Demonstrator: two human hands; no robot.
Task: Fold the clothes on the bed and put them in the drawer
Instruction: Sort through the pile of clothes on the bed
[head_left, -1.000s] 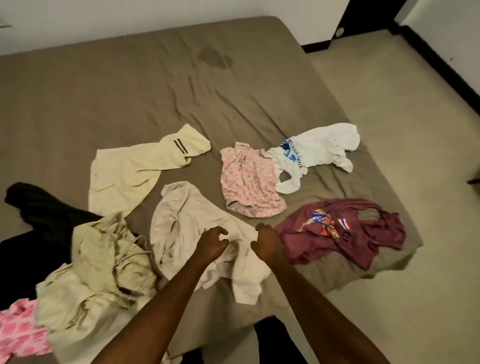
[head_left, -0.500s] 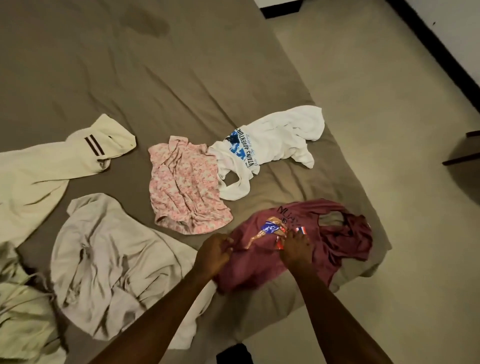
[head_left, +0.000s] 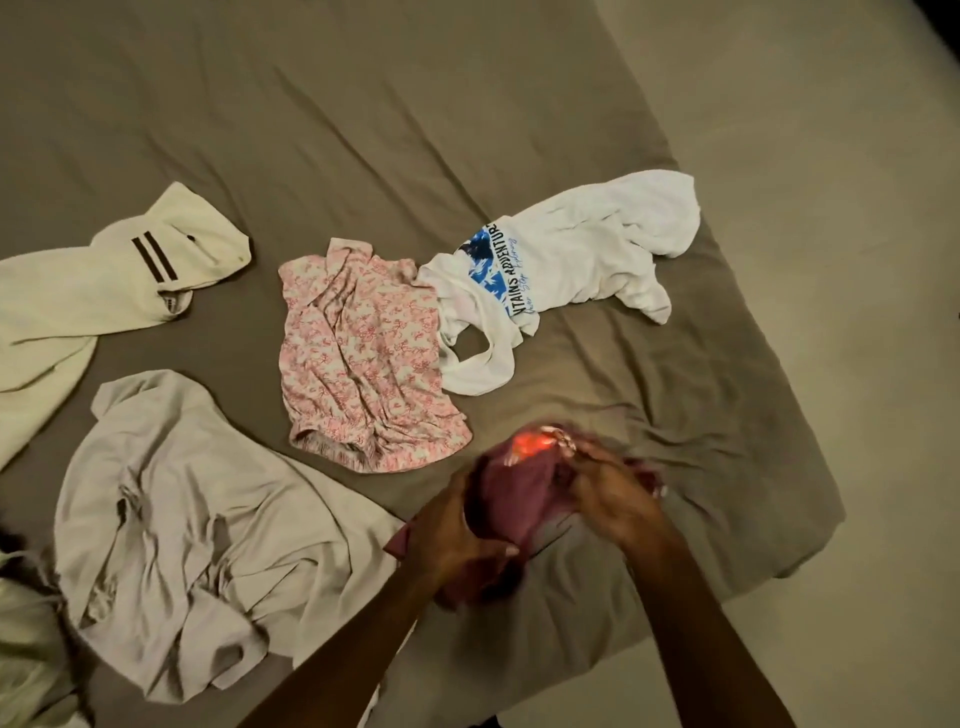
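**Now: spread the maroon top before folding**

Both hands grip the bunched maroon shirt (head_left: 511, 499) near the bed's (head_left: 727, 426) front right corner: left hand (head_left: 452, 535) curled round its near side, right hand (head_left: 613, 493) on its far side. Best to lay it flat first, clear of the pink floral top (head_left: 363, 353).
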